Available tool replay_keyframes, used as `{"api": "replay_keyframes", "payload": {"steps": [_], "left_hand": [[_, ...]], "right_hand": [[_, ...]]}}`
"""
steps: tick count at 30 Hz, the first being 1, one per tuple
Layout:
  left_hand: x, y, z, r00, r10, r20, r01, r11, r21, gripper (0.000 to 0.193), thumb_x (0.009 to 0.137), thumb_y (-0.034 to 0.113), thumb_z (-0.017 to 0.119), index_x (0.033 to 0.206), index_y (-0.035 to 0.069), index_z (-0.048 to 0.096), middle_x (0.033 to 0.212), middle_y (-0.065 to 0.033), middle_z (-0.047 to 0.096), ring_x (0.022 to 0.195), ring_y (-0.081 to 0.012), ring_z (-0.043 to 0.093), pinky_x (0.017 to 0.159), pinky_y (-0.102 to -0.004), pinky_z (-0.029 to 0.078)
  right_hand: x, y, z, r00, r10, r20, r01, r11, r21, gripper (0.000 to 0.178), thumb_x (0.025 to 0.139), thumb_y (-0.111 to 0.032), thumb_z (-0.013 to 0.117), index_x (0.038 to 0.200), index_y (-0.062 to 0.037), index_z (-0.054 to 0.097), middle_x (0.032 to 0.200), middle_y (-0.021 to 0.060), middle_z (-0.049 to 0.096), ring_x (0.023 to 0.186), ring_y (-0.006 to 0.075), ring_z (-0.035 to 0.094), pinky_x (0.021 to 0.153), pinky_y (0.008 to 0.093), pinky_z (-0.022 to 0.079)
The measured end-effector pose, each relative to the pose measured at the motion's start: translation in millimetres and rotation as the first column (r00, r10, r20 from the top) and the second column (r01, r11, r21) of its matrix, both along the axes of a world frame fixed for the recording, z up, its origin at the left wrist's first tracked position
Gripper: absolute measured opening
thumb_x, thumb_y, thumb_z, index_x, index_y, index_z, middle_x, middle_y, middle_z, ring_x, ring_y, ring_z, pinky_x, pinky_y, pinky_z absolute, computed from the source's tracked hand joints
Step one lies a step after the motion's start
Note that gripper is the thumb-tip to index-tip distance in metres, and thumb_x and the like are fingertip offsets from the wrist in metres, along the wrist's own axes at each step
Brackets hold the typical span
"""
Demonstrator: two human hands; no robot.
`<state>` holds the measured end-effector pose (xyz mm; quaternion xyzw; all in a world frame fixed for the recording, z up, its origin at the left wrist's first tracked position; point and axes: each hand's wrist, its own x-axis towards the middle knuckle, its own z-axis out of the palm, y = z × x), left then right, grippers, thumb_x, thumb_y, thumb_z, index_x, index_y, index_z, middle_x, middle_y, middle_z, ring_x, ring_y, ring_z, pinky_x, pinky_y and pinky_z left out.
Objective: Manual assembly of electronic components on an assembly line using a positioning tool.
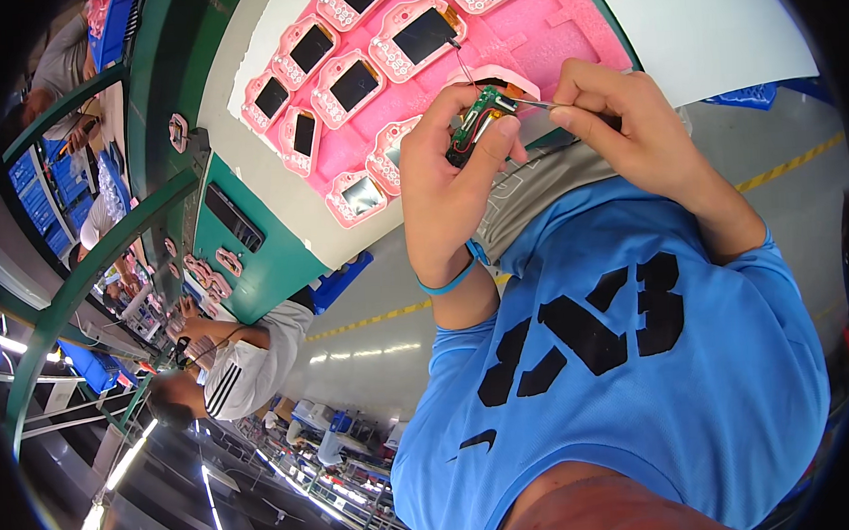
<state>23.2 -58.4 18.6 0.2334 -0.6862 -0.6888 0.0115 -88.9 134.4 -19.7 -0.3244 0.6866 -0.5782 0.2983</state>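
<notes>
Between the thumb and fingers of my left hand (447, 183) is a small green circuit board (495, 100) with red and black wires. Thin wires rise from it to a small dark part (454, 44). My right hand (641, 128) pinches slim metal tweezers (537, 103), their tip touching or very near the board's right end. Whether the tips grip a wire is too small to see. Just beyond my hands lies a pink casing (514, 74), partly covered by them. Other pink casings with dark screens (418, 36) lie around it on a pink foam sheet (538, 33).
A pale worktop (219, 113) borders the foam, with a white sheet (708, 25) at right. On a green mat (264, 272) at left are a black phone (235, 217) and pink parts (207, 277). A co-worker in white (258, 362) sits beyond. A green metal frame (93, 256) curves nearby.
</notes>
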Motion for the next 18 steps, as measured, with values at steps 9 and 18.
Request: {"api": "replay_keyframes", "payload": {"steps": [9, 18], "left_hand": [[-0.3, 4.1, -2.3, 1.000, 0.028, 0.008, -0.027, 0.999, -0.021, 0.012, 0.096, 0.005, 0.071, 0.107, 0.001, 0.067, 0.074, -0.0055, 0.071, 0.064, -0.0102, 0.063, 0.059, -0.0193, 0.046], [-1.5, 11.9, 1.3, 0.998, 0.064, 0.001, -0.064, 0.997, -0.037, 0.012, 0.097, 0.004, 0.069, 0.108, 0.001, 0.064, 0.076, -0.0055, 0.071, 0.065, -0.0108, 0.064, 0.060, -0.0195, 0.046]], "right_hand": [[0.4, 2.7, -0.9, 0.999, 0.032, 0.024, -0.032, 0.999, -0.007, 0.009, 0.102, -0.003, 0.063, 0.094, -0.0065, 0.060, 0.063, -0.0039, 0.046, 0.057, 0.0074, 0.033, 0.056, 0.0274, 0.022], [2.0, 4.3, -0.8, 0.998, 0.026, 0.063, -0.024, 0.999, -0.031, 0.011, 0.102, -0.003, 0.063, 0.093, -0.0073, 0.058, 0.062, -0.0041, 0.045, 0.056, 0.0071, 0.033, 0.056, 0.0274, 0.022]]}}
